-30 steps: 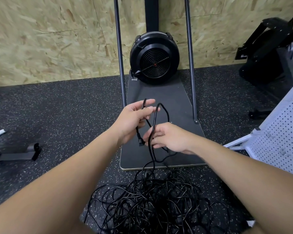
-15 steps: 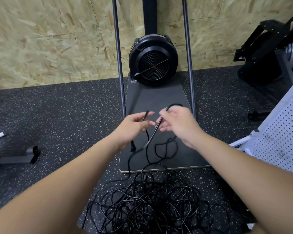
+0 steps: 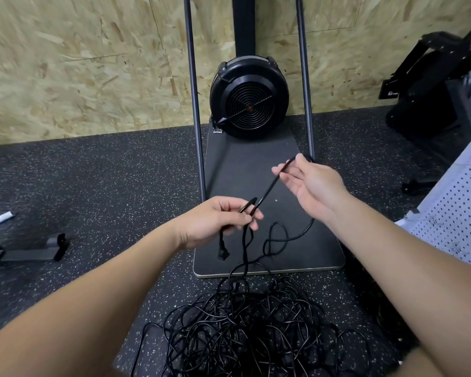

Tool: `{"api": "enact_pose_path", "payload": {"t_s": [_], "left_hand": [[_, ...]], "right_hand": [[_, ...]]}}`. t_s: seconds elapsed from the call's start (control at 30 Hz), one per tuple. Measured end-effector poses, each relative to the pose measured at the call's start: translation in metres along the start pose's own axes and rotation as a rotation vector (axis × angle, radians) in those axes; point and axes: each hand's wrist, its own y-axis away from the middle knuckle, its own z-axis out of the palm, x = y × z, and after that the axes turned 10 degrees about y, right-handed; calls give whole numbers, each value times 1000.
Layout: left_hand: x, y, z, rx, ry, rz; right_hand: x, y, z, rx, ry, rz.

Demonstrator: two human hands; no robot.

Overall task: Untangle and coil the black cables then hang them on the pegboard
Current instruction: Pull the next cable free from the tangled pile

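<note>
Cable tangle [image 3: 245,336] cut off below, pegboard [image 3: 457,213] partly visible

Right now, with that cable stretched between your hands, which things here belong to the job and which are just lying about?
Part of the job:
- thin black cable that the left hand grips and the right hand pinches
- tangled heap of black cables on the floor
- white perforated pegboard

Just lying about:
- round black fan
- dark rectangular floor mat
- black machine, right

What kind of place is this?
Probably a gym or workshop space: speckled rubber floor, an OSB wall, and a fan-wheel machine that looks like exercise gear.
</note>
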Motion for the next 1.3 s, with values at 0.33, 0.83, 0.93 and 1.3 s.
{"api": "enact_pose_path", "payload": {"t_s": [0.33,0.83,0.93,1.3], "left_hand": [[9,-12,7,262,47,124],[18,-19,3,412,52,206],[13,-16,-6,400,15,163],[-15,-3,3,12,-182,-44]], "right_hand": [[25,4,-6,150,488,115],[74,42,3,-670,1171,101],[60,42,3,-688,1217,44],[16,23,6,-164,784,-317]]}}
